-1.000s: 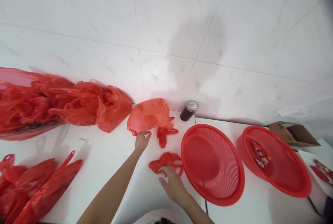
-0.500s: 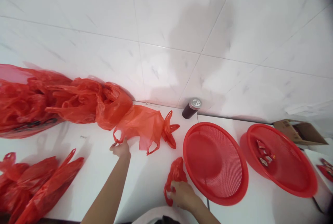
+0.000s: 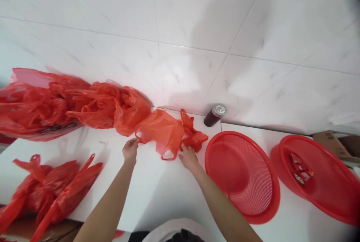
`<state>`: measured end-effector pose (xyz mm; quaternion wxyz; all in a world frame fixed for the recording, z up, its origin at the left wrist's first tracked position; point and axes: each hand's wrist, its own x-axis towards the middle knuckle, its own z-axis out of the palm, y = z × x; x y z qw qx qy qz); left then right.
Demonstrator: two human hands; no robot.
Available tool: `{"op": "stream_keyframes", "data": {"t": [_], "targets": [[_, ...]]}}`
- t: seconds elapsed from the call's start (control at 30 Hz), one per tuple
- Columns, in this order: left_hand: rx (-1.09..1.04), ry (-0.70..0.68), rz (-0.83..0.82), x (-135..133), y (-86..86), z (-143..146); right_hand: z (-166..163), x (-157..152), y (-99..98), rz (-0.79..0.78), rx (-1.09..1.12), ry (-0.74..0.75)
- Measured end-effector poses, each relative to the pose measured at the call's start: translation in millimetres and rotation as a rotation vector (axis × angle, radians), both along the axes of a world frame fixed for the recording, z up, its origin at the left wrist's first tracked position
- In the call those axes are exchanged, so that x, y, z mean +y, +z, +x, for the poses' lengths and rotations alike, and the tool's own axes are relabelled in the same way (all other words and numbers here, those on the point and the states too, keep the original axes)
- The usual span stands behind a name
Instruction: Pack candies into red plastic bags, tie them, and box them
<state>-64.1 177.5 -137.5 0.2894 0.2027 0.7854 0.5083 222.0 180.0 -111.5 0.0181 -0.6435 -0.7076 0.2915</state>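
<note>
My left hand pinches one handle of a flattened red plastic bag lying on the white table. On its right side, a small crumpled red plastic bag rests partly over another folded strip of red plastic. My right hand has its fingers closed on the lower left edge of that crumpled bag; the fingertips are partly hidden in the plastic. The flattened bag's second handle loop points toward me, between my hands.
Puffed red bags line the wall at left. Several filled red bags lie at the front left. A dark tumbler stands by the wall. Two red baskets sit at right, one holding small packets, with a cardboard box behind.
My right hand has carried the crumpled bag from the table's front up beside the flattened bag. My left hand stays at the handle. The view has shifted slightly.
</note>
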Motion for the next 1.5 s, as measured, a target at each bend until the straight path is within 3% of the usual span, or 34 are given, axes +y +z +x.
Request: {"op": "stream_keyframes", "data": {"t": [0.13,0.23,0.43,0.53,0.63,0.77,0.83,0.93,1.0,1.07,1.17,1.23,1.33,1.4,1.5], "targets": [[-0.080,0.065,0.009,-11.5,6.3,-4.1,-6.6,47.5,2.1,0.071,0.017,-0.025],[-0.136,0.122,-0.053,-15.5,6.8,-7.2,-6.0,65.3,7.8,0.135,0.046,-0.062],[-0.316,0.031,-0.095,1.2,4.9,7.2,-2.0,61.7,21.9,0.224,0.101,-0.109],[-0.388,0.006,-0.053,7.0,15.8,18.8,3.6,56.6,19.8,0.205,0.079,-0.198],[-0.461,-0.026,0.026,-3.4,43.2,27.4,12.2,59.4,11.4,0.138,0.058,-0.314],[-0.548,-0.130,0.098,-39.7,102.4,34.4,17.6,75.0,13.5,0.081,0.121,-0.331],[-0.591,-0.197,0.096,-58.8,132.7,38.2,11.8,79.3,29.7,0.120,0.182,-0.295],[-0.628,-0.265,0.078,-80.0,167.2,47.2,-9.6,62.7,70.1,0.243,0.306,-0.211],[-0.653,-0.325,0.063,-89.6,182.1,55.1,-27.3,33.4,97.5,0.332,0.474,-0.053],[-0.715,-0.411,0.035,-98.0,192.9,62.5,-40.5,-2.6,117.2,0.324,0.591,0.203],[-0.825,-0.524,-0.019,-111.5,205.9,67.9,-38.4,-44.3,131.3,0.199,0.422,0.324],[-0.830,-0.553,-0.041,-120.4,212.8,66.5,-16.5,-56.6,137.1,0.046,0.408,0.277],[-0.748,-0.545,-0.054,-131.2,218.2,62.4,47.9,-58.1,144.6,-0.139,0.646,0.240],[-0.690,-0.552,-0.083,-136.7,216.1,63.5,108.5,-53.6,144.2,-0.044,0.650,0.028],[-0.641,-0.645,-0.183,-142.5,200.7,74.9,213.7,-46.6,131.1,0.318,0.169,-0.527]]}}
